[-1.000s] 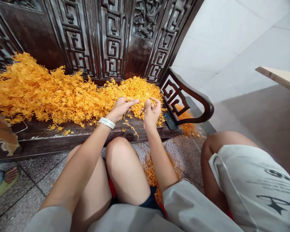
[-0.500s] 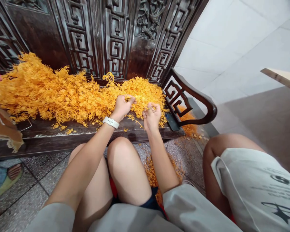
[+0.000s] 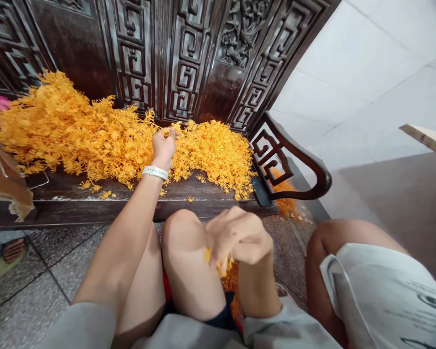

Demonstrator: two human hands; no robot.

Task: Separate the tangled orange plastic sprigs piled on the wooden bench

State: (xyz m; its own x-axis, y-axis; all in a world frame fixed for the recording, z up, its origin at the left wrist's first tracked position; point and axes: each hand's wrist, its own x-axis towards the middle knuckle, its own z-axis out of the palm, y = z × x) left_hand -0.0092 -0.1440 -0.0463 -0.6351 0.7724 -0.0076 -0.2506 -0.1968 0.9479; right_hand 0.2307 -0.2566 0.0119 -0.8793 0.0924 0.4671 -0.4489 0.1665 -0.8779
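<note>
My left hand [image 3: 164, 147], with a white watch band on its wrist, reaches over the seat with thumb and fingers pinched on a thin yellow artificial flower sprig [image 3: 178, 127]. Around it lies a long heap of yellow artificial flowers [image 3: 83, 131], which runs into a lower mound of loose blossoms [image 3: 223, 152] on the right. Held low above my lap is my right hand [image 3: 240, 235], slightly blurred, its fingers curled downward. Yellow flower pieces [image 3: 221, 264] show beneath those fingers; their exact shape is partly hidden.
The dark carved wooden bench [image 3: 181, 211] has a curved armrest [image 3: 312, 186] at right, with a dark phone-like object [image 3: 262, 193] beside it. Torn cardboard [image 3: 7, 174] stands at left. Orange stems [image 3: 283, 196] lie on the floor. Another person's knee [image 3: 352, 230] is close on my right.
My right hand has come down from the blossoms toward my lap, carrying yellow pieces. My left hand has shifted left and farther back along the heap.
</note>
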